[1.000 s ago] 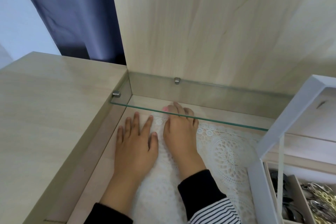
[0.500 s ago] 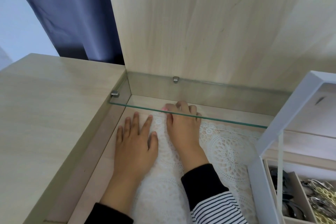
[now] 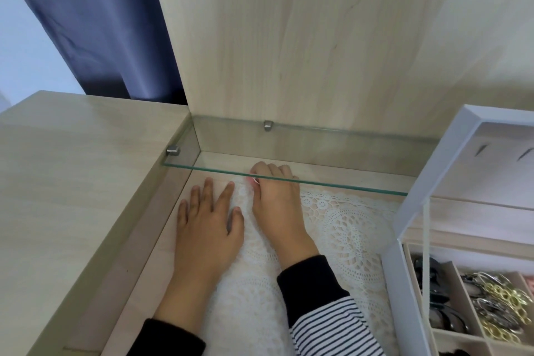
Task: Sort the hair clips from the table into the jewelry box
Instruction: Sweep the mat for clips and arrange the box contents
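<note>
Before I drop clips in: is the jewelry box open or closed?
Open. The lid of the jewelry box stands raised; hair clips in its compartments lie uncovered.

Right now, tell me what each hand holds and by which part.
Left hand lies flat on the lace mat, holding nothing. Right hand seems to pinch a small pink thing; by which part cannot be told.

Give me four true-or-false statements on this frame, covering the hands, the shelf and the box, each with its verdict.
1. The left hand lies flat with straight fingers. True.
2. The jewelry box has its lid closed. False: the lid stands open.
3. The right hand reaches under the glass shelf. True.
4. The box compartments are empty. False: they hold dark and gold-coloured clips.
</note>
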`<state>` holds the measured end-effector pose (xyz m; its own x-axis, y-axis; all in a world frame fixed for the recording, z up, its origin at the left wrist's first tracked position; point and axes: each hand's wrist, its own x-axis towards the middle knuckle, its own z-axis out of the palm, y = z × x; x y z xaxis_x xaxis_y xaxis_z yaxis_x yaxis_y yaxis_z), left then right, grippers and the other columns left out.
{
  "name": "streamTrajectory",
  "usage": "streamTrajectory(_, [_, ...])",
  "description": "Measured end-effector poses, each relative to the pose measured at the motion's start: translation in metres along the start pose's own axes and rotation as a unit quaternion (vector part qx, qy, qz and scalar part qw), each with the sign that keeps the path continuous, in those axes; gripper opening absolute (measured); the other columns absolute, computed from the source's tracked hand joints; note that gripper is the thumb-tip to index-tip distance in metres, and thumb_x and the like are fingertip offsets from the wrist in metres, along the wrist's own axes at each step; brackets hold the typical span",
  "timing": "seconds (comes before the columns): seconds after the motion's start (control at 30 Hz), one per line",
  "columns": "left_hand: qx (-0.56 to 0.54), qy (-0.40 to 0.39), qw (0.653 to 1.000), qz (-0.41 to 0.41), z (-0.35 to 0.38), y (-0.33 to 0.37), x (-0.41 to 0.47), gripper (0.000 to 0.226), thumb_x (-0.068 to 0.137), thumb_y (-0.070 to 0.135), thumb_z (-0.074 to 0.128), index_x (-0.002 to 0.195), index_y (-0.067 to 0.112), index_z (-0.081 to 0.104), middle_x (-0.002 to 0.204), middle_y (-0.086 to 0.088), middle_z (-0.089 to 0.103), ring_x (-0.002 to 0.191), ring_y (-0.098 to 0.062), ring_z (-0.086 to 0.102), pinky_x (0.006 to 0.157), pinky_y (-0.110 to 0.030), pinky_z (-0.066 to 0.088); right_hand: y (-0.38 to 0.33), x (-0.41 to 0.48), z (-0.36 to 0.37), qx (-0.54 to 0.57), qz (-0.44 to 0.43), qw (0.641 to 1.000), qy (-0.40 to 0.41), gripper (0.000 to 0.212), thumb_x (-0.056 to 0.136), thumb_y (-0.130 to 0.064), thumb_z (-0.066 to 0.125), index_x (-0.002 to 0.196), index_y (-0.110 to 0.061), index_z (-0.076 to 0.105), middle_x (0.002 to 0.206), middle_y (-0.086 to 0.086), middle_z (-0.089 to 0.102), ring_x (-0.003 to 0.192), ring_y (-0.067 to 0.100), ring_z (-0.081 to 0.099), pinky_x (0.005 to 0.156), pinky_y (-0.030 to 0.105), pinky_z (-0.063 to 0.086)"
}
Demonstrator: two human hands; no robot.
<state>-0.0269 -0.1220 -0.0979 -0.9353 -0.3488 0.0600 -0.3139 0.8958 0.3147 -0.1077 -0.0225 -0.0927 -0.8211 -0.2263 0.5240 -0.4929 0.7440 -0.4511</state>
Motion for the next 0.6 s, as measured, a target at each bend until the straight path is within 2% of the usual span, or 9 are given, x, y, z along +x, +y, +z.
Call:
streamTrajectory(0.17, [-0.006, 0.007, 1.000, 0.011, -0.002, 0.001, -0.002, 0.057, 0.099, 0.042, 0.031, 0.154, 0.035, 0.018, 0.164, -0.004, 0.005, 0.151, -0.022, 0.001, 0.122, -0.041, 0.001, -0.009, -0.008, -0.018, 0.010, 0.025, 0.999, -0.048, 0.059, 0.064, 0.012, 0.053, 0.119, -0.008, 0.059, 0.096, 0.012, 0.058, 0.084, 0.029, 0.053, 0.071, 0.038, 0.045])
streamTrajectory(0.27, [-0.005, 0.032, 0.999, 0.012, -0.004, 0.002, -0.002, 0.052, 0.096, 0.038, 0.034, 0.147, 0.028, 0.040, 0.160, -0.006, 0.024, 0.149, -0.026, 0.018, 0.120, -0.045, 0.014, -0.015, -0.021, -0.029, 0.000, 0.023, 0.997, -0.074, 0.048, 0.067, 0.012, 0.055, 0.110, -0.007, 0.063, 0.096, 0.013, 0.057, 0.087, 0.030, 0.054, 0.072, 0.040, 0.046])
streamTrajectory(0.33, [0.038, 0.066, 0.997, 0.031, -0.006, 0.005, -0.005, 0.055, 0.088, 0.038, 0.033, 0.134, 0.023, 0.057, 0.151, -0.008, 0.042, 0.141, -0.030, 0.036, 0.114, -0.049, 0.026, -0.018, -0.032, -0.039, -0.015, 0.014, 0.997, -0.080, 0.037, 0.068, 0.009, 0.058, 0.101, -0.007, 0.065, 0.090, 0.013, 0.057, 0.081, 0.030, 0.053, 0.068, 0.039, 0.046])
streamTrajectory(0.4, [0.062, 0.090, 0.993, 0.046, -0.010, 0.014, -0.011, 0.053, 0.084, 0.035, 0.036, 0.126, 0.020, 0.065, 0.145, -0.008, 0.051, 0.135, -0.032, 0.044, 0.110, -0.051, 0.030, -0.021, -0.042, -0.048, -0.036, 0.009, 0.997, -0.070, 0.028, 0.068, 0.004, 0.065, 0.093, -0.008, 0.065, 0.085, 0.011, 0.057, 0.075, 0.028, 0.053, 0.063, 0.037, 0.045])
streamTrajectory(0.47, [0.058, 0.061, 0.996, 0.033, -0.011, 0.025, -0.018, 0.049, 0.090, 0.033, 0.038, 0.133, 0.022, 0.058, 0.151, -0.006, 0.043, 0.141, -0.030, 0.037, 0.114, -0.049, 0.026, -0.022, -0.047, -0.061, -0.054, 0.006, 0.997, -0.061, 0.024, 0.069, -0.002, 0.069, 0.090, -0.010, 0.062, 0.083, 0.009, 0.057, 0.073, 0.026, 0.054, 0.063, 0.034, 0.042])
streamTrajectory(0.53, [0.063, 0.016, 0.997, 0.035, -0.001, 0.034, -0.024, 0.055, 0.096, 0.035, 0.042, 0.149, 0.023, 0.034, 0.160, -0.005, 0.024, 0.148, -0.026, 0.021, 0.119, -0.045, 0.018, -0.027, -0.051, -0.079, -0.064, -0.007, 0.995, -0.072, 0.023, 0.075, -0.003, 0.067, 0.095, -0.010, 0.059, 0.088, 0.009, 0.057, 0.079, 0.026, 0.054, 0.066, 0.031, 0.039])
streamTrajectory(0.6, [0.070, -0.013, 0.996, 0.054, 0.004, 0.050, -0.034, 0.069, 0.097, 0.035, 0.044, 0.155, 0.019, 0.011, 0.163, -0.008, 0.008, 0.150, -0.026, 0.009, 0.122, -0.043, 0.012, -0.028, -0.054, -0.103, -0.058, -0.021, 0.992, -0.112, 0.024, 0.083, 0.000, 0.054, 0.106, -0.007, 0.054, 0.099, 0.011, 0.055, 0.087, 0.027, 0.052, 0.069, 0.031, 0.035])
